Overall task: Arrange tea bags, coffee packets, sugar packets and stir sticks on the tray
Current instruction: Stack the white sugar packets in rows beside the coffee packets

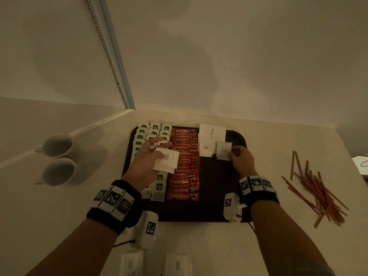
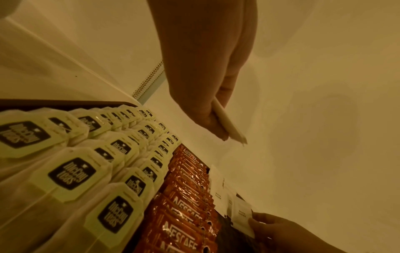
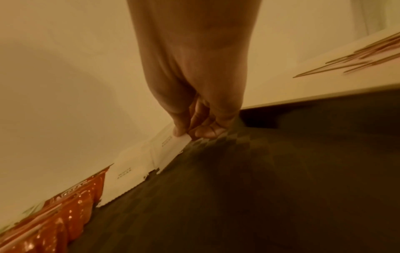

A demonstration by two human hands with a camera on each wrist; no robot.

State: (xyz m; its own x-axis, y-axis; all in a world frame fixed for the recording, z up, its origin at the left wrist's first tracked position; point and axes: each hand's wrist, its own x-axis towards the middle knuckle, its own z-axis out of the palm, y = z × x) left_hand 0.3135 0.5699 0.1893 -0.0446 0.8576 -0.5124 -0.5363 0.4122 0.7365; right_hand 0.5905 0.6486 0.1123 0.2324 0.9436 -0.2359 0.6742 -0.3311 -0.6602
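Nearest, two white packets (image 1: pixel 155 262) lie on the pale counter (image 1: pixel 209 248) in front of the dark tray (image 1: pixel 215 196). On the tray's near half the floor is bare on the right, while the red coffee packets (image 1: pixel 184 164) run in a column from near edge to far edge, with the tea bags (image 1: pixel 153 132) in rows just left of them.

The left hand (image 1: pixel 147 162) hovers over the tea bags, palm up, fingers mostly straight, with a small stack of white sugar packets (image 1: pixel 167 160) pinched between thumb and fingers; the left wrist view shows the stack (image 2: pixel 227 122) edge-on under the thumb.

The right hand (image 1: pixel 242 161) sits further right above the tray, thumb and fingertips (image 3: pixel 180 131) closed on the corner of a single sugar packet (image 1: pixel 224 150), which lies at the near end of the right sugar column. Beyond it, the placed sugar packets (image 1: pixel 212 134) stand in two overlapping columns reaching the tray's far edge.

To the right, well apart from the tray, the red stir sticks (image 1: pixel 316 192) lie in a loose heap on the counter. To the left stand two white cups (image 1: pixel 57 158).
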